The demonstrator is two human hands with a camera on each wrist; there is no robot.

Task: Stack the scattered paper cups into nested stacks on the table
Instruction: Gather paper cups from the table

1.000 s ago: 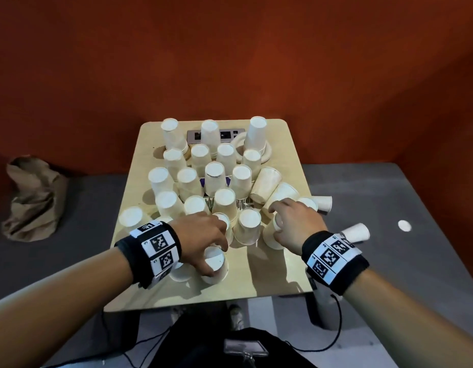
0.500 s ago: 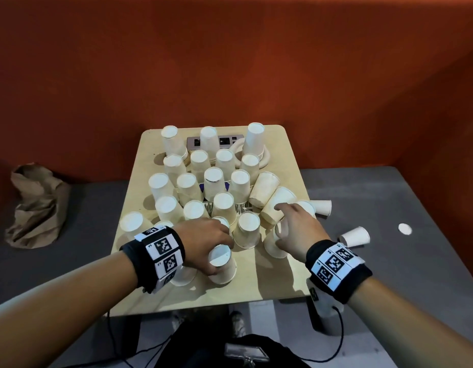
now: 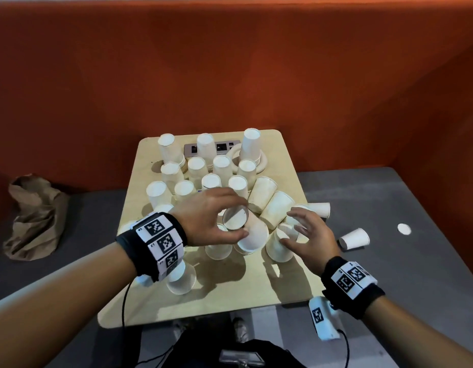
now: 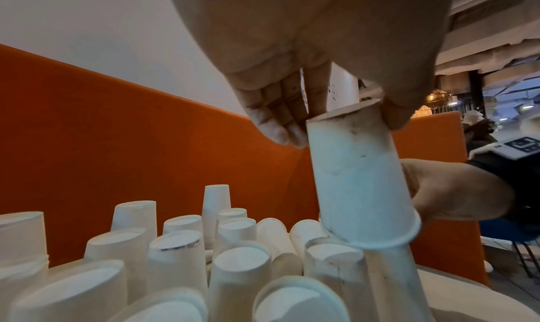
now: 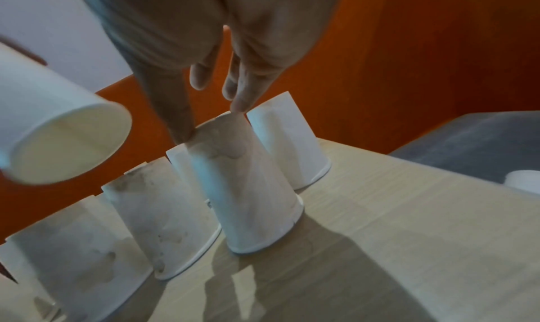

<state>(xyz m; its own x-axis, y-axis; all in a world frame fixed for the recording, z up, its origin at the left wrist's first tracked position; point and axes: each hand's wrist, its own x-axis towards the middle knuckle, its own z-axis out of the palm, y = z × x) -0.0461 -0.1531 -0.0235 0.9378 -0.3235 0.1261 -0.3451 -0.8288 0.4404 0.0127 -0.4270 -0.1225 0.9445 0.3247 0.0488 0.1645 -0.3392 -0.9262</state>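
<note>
Several white paper cups stand upside down in a cluster on the light wooden table (image 3: 230,296). My left hand (image 3: 238,220) grips one inverted paper cup (image 3: 252,232) by its base and holds it lifted and tilted. In the left wrist view this held cup (image 4: 359,176) has its rim just over the base of another cup (image 4: 388,280). My right hand (image 3: 289,229) is to the right of it. Its thumb and a fingertip (image 5: 239,105) pinch the base edges of a standing inverted cup (image 5: 245,176), with the other fingers spread.
Taller nested stacks (image 3: 250,144) stand at the table's far edge by a power strip (image 3: 222,147). One cup (image 3: 181,280) sits under my left wrist. Two cups (image 3: 354,237) lie on the grey surface at right, near a white disc (image 3: 404,228). A crumpled brown bag (image 3: 33,216) lies at left.
My left hand has lifted a cup from the near part of the table and carried it up and to the right over the cluster. My right hand's fingers have spread over a cup.
</note>
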